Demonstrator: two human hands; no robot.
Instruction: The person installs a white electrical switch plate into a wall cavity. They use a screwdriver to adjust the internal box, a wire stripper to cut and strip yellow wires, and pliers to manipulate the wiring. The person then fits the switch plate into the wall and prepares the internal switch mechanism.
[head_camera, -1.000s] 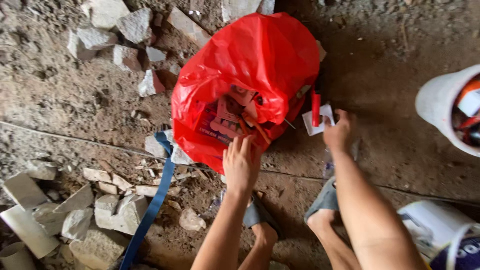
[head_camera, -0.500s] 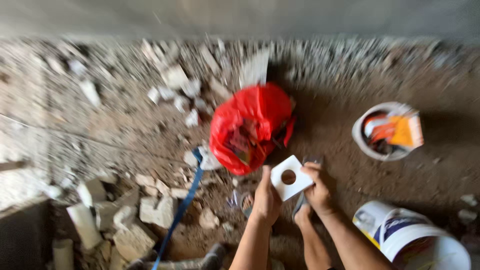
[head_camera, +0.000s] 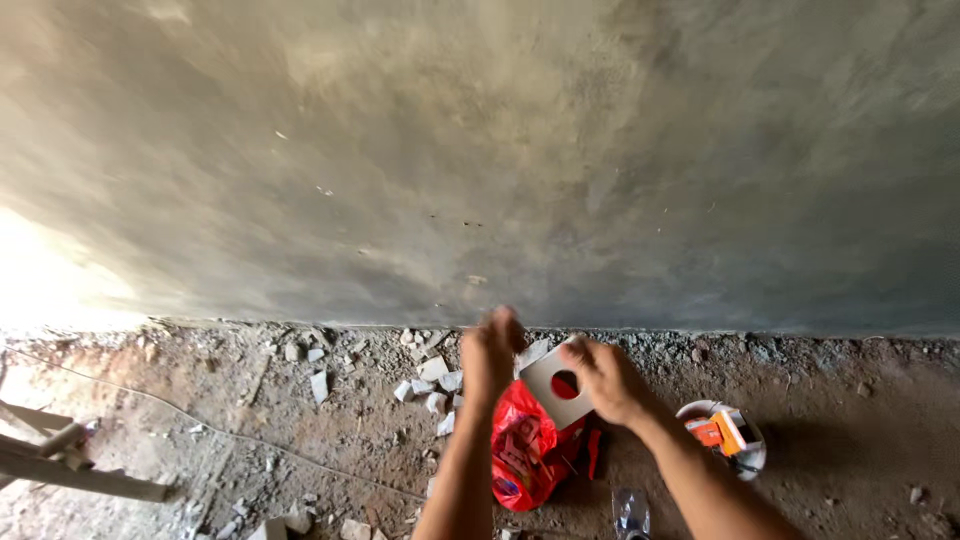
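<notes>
White square plate (head_camera: 556, 392) with a round hole at its middle, held up off the ground in front of the grey plastered wall (head_camera: 480, 150). Right hand (head_camera: 606, 378) closed on the plate's right edge, fingers wrapped over it, thumb side hidden. Left hand (head_camera: 491, 350) raised just beside the plate's left corner; motion blur, so cannot tell whether fingers touch or pinch it. Red showing through the hole: the red plastic bag (head_camera: 522, 450) lying on the dirt floor (head_camera: 300, 440) below, open and lumpy with small packets. Progress, judged: plate already out of the bag and lifted toward the wall; not yet set against it, no contact between plate and plaster visible. No box, opening or mark seen on the wall where it might go, so placing and fixing remain. White bucket (head_camera: 740, 440) with orange contents on the floor to the right, apart from both hands. Broken tile pieces (head_camera: 430, 385) scattered along the wall foot.
</notes>
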